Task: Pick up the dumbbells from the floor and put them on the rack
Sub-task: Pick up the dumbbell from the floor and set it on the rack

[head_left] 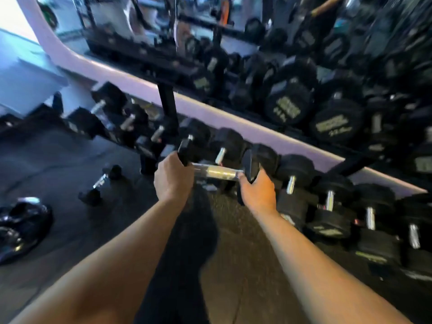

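A black hex dumbbell (218, 171) with a chrome handle hangs crosswise in front of the rack's lower shelf, held at both ends. My left hand (173, 176) grips its left head and my right hand (258, 190) cups its right head from below. The black rack (166, 106) runs from the left to the far right, its lower shelf lined with several black dumbbells. A small black dumbbell (100, 184) lies on the dark floor to the left. The picture is blurred by motion.
Large round dumbbells (288, 106) fill the upper shelf on the right. A shiny black bag (22, 226) lies on the floor at the far left. A mirror with a pale purple frame (121, 78) stands behind the rack. Dark rubber floor spreads below my arms.
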Motion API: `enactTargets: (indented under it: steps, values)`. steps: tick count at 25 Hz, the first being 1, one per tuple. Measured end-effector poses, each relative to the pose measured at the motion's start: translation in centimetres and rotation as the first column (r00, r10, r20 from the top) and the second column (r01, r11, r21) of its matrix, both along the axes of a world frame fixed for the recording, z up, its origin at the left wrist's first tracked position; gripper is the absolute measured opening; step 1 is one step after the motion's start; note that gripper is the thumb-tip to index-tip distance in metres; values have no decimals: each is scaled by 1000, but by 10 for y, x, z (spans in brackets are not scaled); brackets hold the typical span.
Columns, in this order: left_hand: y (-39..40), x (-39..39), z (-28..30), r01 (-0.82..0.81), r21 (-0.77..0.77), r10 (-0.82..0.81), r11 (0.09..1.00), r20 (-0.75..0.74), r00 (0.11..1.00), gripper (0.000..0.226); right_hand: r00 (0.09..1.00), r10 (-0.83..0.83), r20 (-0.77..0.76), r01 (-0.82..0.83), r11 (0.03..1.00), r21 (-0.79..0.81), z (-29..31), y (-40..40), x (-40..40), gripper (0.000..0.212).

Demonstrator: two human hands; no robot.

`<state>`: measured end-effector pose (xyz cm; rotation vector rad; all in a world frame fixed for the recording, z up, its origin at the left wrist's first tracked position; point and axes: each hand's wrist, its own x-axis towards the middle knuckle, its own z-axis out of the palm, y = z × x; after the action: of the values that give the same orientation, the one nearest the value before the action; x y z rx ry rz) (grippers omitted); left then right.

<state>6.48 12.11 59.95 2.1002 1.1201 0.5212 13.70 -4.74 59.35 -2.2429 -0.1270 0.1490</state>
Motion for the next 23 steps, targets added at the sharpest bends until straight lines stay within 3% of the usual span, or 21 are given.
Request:
enactTargets:
  steps: [4, 8, 13, 23]
  values:
    - [37, 1, 70, -7, 35, 1, 999, 178, 984, 19, 994, 42, 101, -52, 994, 99, 71, 42, 8, 30]
    - [82, 15, 107, -39, 104, 13, 994, 240, 971, 20, 976, 114, 184, -132, 987, 87, 108, 86, 31, 30]
    - [143, 71, 118, -88, 83, 63, 993, 262, 963, 18, 959, 176, 224, -196, 978, 68, 121, 151, 100, 26]
    - [295, 266, 124, -243, 16, 228, 970, 295, 928, 17, 918, 308, 249, -325, 945, 31, 132, 323, 314, 30]
